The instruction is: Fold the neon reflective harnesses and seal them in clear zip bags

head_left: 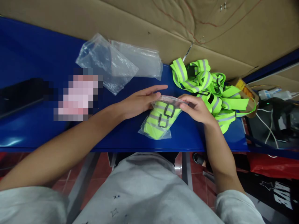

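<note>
While bag [161, 119] of straps [153, 129] sits over tabletop [116, 138] between left hand [137, 104] and right hand [197, 109], long axis running from far mouth to near left, right fingers [190, 99] pinch mouth's right corner; left thumb at left corner, index stretched beyond; cannot tell whether left grips.

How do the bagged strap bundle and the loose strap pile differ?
Packaging: the strap bundle sits inside a clear bag; the loose pile is unbagged.
Shape: the bundle is folded compactly; the pile sprawls in loops and spreads wider.
Handling: the right hand pinches the bundle's bag near its top edge; neither hand grips the pile.
Shared: bright yellow-green straps, grey stripes, black buckles.
</note>
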The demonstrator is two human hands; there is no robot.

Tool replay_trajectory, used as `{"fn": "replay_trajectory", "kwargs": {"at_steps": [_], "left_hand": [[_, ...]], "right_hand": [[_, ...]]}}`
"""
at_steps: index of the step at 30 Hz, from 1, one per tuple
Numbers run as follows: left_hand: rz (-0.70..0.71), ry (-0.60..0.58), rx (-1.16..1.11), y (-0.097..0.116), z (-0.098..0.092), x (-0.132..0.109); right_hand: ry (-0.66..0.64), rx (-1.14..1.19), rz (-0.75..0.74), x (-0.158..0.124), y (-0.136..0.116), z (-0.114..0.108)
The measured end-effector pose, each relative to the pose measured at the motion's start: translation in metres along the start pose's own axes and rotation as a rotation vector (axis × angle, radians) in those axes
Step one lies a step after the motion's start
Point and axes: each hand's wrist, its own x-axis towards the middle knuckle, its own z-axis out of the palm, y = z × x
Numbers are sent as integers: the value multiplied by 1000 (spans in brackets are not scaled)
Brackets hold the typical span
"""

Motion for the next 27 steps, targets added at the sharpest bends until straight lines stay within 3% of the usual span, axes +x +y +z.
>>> {"fn": "replay_trajectory", "kwargs": {"at_steps": [5,9,18,24,27], "left_hand": [[-6,48,-5,-9,2,5],[-59,11,97,-10,2,4],[65,-9,121,-4,-2,5],[74,0,131,-1,-2,4],[84,-8,145,0,2,2]], "right_hand": [[126,151,63,-2,1,4],[112,280,168,0,-1,8],[37,329,388,0,-3,-8],[168,218,242,-1,-2,-9],[147,165,221,-2,-3,-7]]}}
